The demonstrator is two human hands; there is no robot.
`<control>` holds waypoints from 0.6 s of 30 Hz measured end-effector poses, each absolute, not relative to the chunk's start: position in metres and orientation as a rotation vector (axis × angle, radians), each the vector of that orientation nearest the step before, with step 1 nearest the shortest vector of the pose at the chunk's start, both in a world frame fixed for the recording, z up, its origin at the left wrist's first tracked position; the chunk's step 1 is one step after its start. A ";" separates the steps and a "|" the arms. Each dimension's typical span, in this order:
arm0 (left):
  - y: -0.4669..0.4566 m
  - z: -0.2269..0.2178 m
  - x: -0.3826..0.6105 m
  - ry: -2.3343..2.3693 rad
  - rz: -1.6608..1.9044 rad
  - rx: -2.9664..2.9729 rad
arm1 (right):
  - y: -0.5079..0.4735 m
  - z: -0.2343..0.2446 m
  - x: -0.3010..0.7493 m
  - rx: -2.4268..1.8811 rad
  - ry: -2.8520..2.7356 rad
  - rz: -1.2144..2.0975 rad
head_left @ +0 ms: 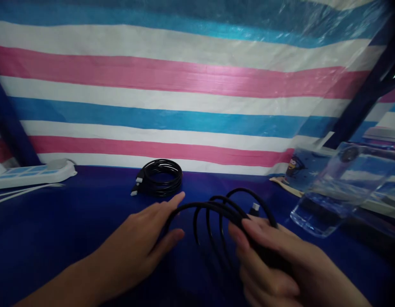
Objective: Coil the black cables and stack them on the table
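Observation:
My right hand (274, 260) is closed around a bundle of loose black cable loops (216, 213) held just above the dark blue tabletop (56, 230). A small silver plug end (255, 207) sticks up near my right fingers. My left hand (146, 243) has its fingers stretched out, with the fingertips touching the left side of the loops. A second black cable (160, 177), neatly coiled with its plugs at the left, lies on the table behind my hands.
A white power strip (34, 172) with its white cord lies at the far left. A clear plastic container (341, 192) stands tilted at the right, a cartoon-printed item (296, 168) behind it. A striped pink, white and blue tarp (184, 85) hangs as the back wall.

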State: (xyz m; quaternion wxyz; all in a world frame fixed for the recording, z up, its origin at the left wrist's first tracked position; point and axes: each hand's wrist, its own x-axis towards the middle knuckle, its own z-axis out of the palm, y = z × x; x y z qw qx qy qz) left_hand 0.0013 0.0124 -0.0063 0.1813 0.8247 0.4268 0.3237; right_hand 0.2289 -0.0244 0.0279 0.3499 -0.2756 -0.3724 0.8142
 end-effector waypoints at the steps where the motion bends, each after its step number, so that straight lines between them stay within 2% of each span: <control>1: 0.013 -0.004 -0.005 1.128 1.009 2.504 | -0.023 0.031 0.232 -0.739 -0.926 2.149; 3: 0.012 -0.001 -0.015 0.953 1.142 2.749 | -0.021 0.036 0.236 -0.829 -0.900 2.177; 5: 0.009 0.001 -0.020 0.779 1.080 2.893 | -0.020 0.037 0.235 -0.930 -0.901 2.141; 11: 0.002 0.018 0.007 0.455 0.450 3.157 | -0.018 0.028 0.223 -1.053 -0.646 2.010; 15: 0.005 0.021 0.022 0.440 0.017 3.164 | -0.015 0.027 0.226 -1.004 -0.842 2.051; 16: 0.005 0.019 0.022 0.483 0.006 3.095 | -0.014 0.027 0.228 -0.967 -0.908 2.070; 18: 0.005 0.013 0.017 0.603 0.222 2.794 | -0.012 0.027 0.231 -0.909 -0.976 2.078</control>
